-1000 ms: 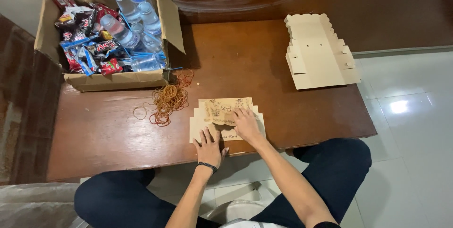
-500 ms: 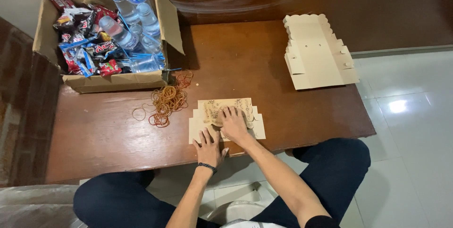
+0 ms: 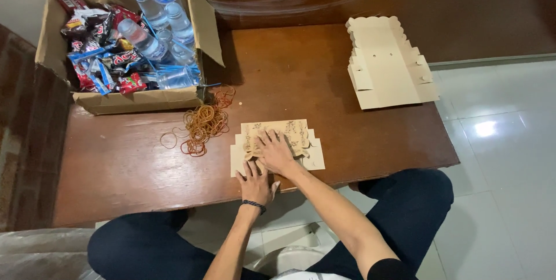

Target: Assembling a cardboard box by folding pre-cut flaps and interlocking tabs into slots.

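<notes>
A flat tan cardboard box blank with printed patterns lies near the front edge of the brown wooden table. My right hand presses flat on the middle of the blank, fingers spread. My left hand, with a dark band on the wrist, rests palm down on the blank's lower left part by the table edge. Neither hand grips anything.
An open carton at the back left holds snack packets and water bottles. A heap of rubber bands lies in front of it. A stack of flat box blanks sits at the back right. White tiled floor lies to the right.
My right hand has slid left across the blank, from its right side to its middle. My left hand has stayed near the blank's lower left edge.
</notes>
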